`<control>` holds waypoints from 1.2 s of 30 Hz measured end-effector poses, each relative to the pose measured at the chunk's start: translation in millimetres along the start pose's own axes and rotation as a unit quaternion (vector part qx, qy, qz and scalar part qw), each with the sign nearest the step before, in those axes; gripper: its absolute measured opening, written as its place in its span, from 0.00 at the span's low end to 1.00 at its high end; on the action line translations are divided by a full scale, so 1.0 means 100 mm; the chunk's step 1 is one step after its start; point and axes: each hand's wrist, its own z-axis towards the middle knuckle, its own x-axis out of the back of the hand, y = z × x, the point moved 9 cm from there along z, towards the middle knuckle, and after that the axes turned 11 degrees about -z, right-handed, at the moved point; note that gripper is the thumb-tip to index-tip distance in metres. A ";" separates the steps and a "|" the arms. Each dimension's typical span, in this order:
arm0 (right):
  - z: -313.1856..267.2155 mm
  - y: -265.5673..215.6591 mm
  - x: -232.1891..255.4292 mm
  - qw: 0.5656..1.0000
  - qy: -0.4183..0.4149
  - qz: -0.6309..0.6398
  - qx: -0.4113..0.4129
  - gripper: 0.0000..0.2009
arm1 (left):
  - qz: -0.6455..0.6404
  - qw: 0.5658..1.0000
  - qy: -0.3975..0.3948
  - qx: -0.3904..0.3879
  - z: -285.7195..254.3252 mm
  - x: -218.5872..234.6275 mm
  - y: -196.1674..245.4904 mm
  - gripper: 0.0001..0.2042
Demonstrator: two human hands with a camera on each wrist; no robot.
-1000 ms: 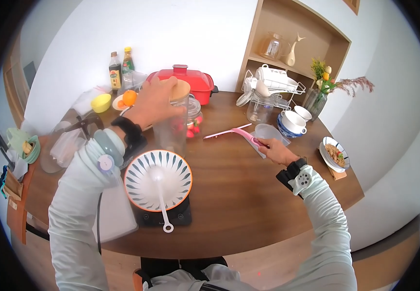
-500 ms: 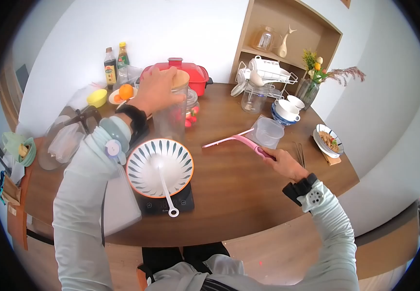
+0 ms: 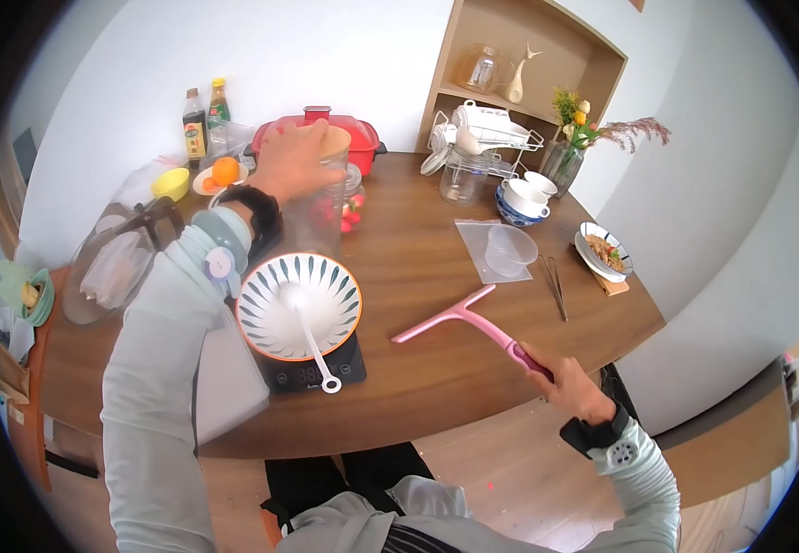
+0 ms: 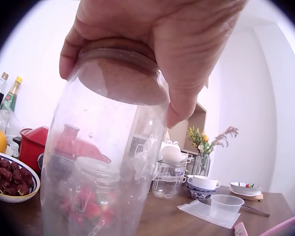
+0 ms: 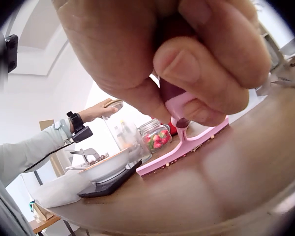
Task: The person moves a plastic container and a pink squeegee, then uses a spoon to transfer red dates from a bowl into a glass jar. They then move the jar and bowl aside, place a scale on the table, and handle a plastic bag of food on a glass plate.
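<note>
My left hand grips the top of a tall clear glass jar, fingers and thumb round its wooden lid. In my right hand is the handle of a pink squeegee, fingers curled round it near the table's front edge. Its blade lies along the wooden tabletop, with small crumbs gathered against it in the right wrist view. A striped bowl with a white spoon in it sits on a black kitchen scale, nearer me than the jar.
A smaller jar of strawberries and a red cooker stand behind the tall jar. To the right are a clear plastic tub, tongs, stacked white cups and a plate of food. A clear lid lies at left.
My right hand has drawn the squeegee toward me and the table's front edge, away from the plastic tub. My left hand keeps its grip on the tall jar. The head view has shifted slightly.
</note>
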 end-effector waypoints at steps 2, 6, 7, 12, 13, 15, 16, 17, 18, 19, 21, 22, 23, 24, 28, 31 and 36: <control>-0.23 0.04 0.00 1.000 -0.014 -0.001 -0.010 0.21 | 0.000 0.999 -0.026 0.028 0.00 -0.02 -0.02 0.34; -0.91 -0.08 0.19 0.998 -0.017 -0.045 -0.034 0.20 | 0.014 1.000 0.011 -0.011 0.09 -0.12 -0.13 0.33; -1.08 -0.15 0.27 0.998 -0.003 -0.058 -0.011 0.20 | 0.019 1.000 0.005 -0.008 0.11 -0.13 -0.14 0.33; -2.03 0.12 0.33 0.956 -0.191 -0.177 -0.138 0.17 | 0.010 1.000 0.022 -0.014 0.06 -0.11 -0.07 0.29; -2.27 0.27 0.17 0.928 -0.284 -0.213 -0.113 0.15 | 0.008 0.999 0.029 -0.028 0.07 -0.14 -0.08 0.29; -2.42 0.71 0.30 0.938 -0.212 -0.258 -0.096 0.13 | 0.007 0.998 0.045 -0.031 0.09 -0.08 -0.14 0.29; -2.41 0.80 0.36 0.940 -0.180 -0.277 -0.086 0.12 | 0.007 0.999 0.042 -0.025 0.07 -0.08 -0.12 0.28; -2.26 0.70 0.61 0.939 -0.105 -0.269 -0.187 0.11 | 0.008 0.999 0.037 -0.021 0.06 -0.09 -0.10 0.28; -2.09 0.48 0.95 0.922 -0.027 -0.255 -0.288 0.11 | -0.012 0.999 0.026 -0.018 0.07 -0.10 -0.11 0.27; -1.84 0.21 1.18 0.943 0.010 -0.234 -0.235 0.13 | -0.017 0.999 0.024 -0.021 0.07 -0.10 -0.10 0.27; -1.40 -0.28 1.42 0.967 0.077 -0.167 -0.178 0.16 | -0.029 0.999 0.030 -0.021 0.05 -0.07 -0.10 0.27; -1.19 -0.42 1.46 0.975 0.115 -0.138 -0.130 0.18 | -0.029 0.999 0.032 -0.014 0.03 -0.05 -0.10 0.27; -0.95 -0.48 1.42 0.981 0.122 -0.125 -0.088 0.18 | -0.029 0.999 0.034 -0.006 0.01 -0.04 -0.09 0.27; -0.68 -0.51 1.35 0.985 0.126 -0.111 -0.045 0.19 | -0.028 0.999 0.035 0.002 0.00 -0.02 -0.07 0.27; 0.58 -0.46 0.87 0.991 0.100 -0.036 0.076 0.18 | -0.028 1.000 0.006 -0.004 -0.02 0.04 0.02 0.27; 1.54 -0.24 0.62 0.988 0.102 -0.055 0.102 0.18 | -0.014 1.000 0.023 -0.008 -0.01 0.03 0.01 0.27; 2.76 -0.02 0.31 0.977 0.148 -0.043 0.145 0.19 | -0.004 0.999 0.035 -0.016 0.00 -0.05 -0.05 0.28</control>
